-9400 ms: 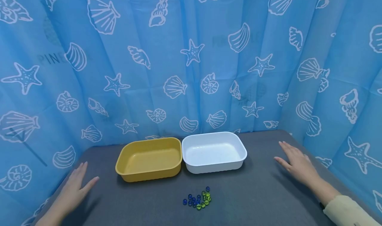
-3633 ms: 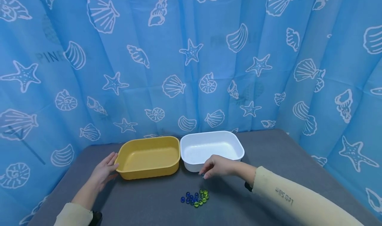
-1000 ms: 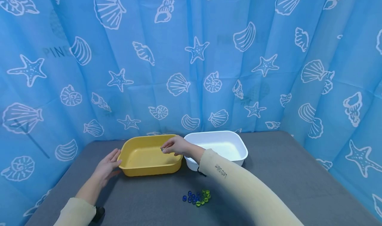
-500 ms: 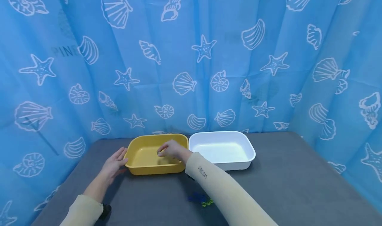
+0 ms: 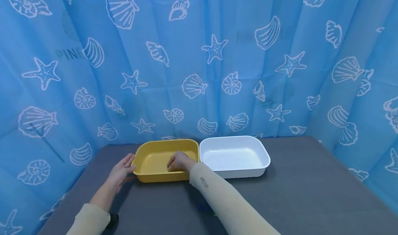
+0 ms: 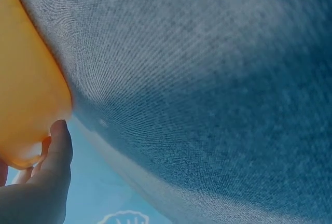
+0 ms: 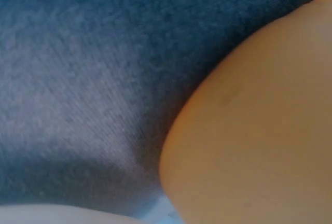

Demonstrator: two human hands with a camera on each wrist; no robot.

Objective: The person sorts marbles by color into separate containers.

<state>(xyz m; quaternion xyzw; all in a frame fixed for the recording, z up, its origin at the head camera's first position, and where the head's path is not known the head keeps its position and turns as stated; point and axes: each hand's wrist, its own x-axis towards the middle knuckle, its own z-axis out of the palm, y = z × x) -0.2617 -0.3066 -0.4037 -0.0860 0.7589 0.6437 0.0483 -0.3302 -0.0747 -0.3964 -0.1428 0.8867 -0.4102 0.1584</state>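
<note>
Early stage, seemingly: the right hand (image 5: 179, 161) pinches what looks like a marble (image 5: 168, 167) inside the yellow tray (image 5: 155, 178); the left hand (image 5: 121, 171) touches its left rim, fingers loosely extended. Blue marbles (image 5: 203, 208) lie toward the tabletop's (image 5: 289, 183) near edge, left to move.

The right hand (image 5: 178, 162) and its sleeve (image 5: 225, 198) slant across the near right side of the yellow tray (image 5: 155, 178) and bar that way in, while the left hand (image 5: 120, 172) blocks its left end, leaving the inside left half reachable from above. White tray (image 5: 237, 174) and yellow one stand too close for a hand to slip between (the curtain (image 5: 192, 66) closes off the back). Right of the white tray, the worktop (image 5: 311, 190) offers a broad passage.
</note>
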